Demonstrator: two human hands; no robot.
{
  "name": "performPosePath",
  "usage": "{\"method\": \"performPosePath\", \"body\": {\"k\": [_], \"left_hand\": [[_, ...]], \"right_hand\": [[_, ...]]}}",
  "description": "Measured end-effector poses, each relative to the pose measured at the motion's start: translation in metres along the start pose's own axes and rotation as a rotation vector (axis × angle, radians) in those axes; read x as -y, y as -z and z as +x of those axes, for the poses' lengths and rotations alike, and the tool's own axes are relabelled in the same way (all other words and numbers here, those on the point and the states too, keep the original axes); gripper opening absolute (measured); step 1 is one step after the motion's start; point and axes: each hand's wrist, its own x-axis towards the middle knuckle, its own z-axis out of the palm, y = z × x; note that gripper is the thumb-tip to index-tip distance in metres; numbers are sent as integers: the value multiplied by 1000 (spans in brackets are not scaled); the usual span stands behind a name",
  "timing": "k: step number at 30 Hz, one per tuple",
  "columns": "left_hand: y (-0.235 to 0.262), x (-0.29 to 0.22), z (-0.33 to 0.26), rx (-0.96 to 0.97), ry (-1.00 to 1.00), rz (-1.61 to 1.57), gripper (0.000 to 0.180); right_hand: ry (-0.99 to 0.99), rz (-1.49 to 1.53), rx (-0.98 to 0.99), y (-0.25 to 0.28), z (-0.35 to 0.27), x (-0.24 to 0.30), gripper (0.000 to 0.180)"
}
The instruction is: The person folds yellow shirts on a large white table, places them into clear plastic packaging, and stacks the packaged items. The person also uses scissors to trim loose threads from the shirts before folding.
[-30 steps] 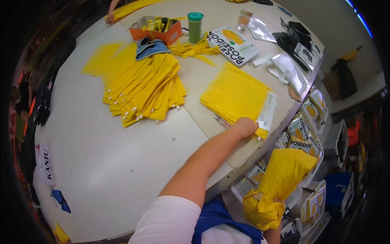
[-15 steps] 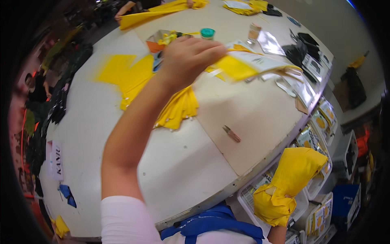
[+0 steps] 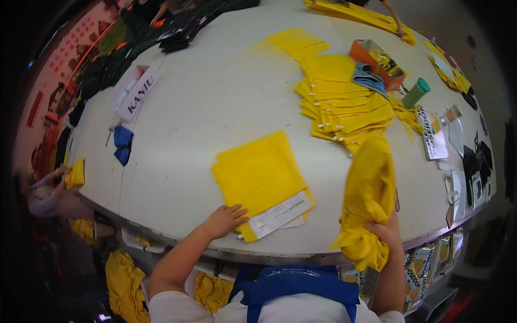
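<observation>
L hand (image 3: 225, 219): flat, palm down, fingers spread | R hand (image 3: 385, 234): fist closed, gripping, forearm raised

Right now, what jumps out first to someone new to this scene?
The bunched yellow garment gripped in the right hand at the table's near edge draws the eye first. Beside it, the left hand rests at the near corner of a flat folded yellow piece with a white paper insert. Farther back on the white table lies a fanned stack of yellow pieces.
</observation>
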Motion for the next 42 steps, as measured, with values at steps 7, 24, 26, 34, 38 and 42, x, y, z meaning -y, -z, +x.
{"method": "performPosePath", "body": {"k": [7,24,26,34,38,42], "left_hand": [[-16,-49,20,-202,546,-236,46],[-56,-34,8,-511,781,-342,52],[-47,-32,7,-578,753,-324,51],[-24,-23,7,-598,518,-386,49],[-1,-17,-2,-604,464,-371,50],[18,-33,-6,-596,404,-304,53]], "right_hand": [[-4,-884,280,-143,35,-23,64],[277,-1140,387,-154,19,-65,107],[311,-1130,468,-147,21,-61,103],[568,-1319,1026,-169,27,-20,89],[426,-1307,842,-176,26,-14,90],[139,-1281,402,-169,26,-22,93]]}}
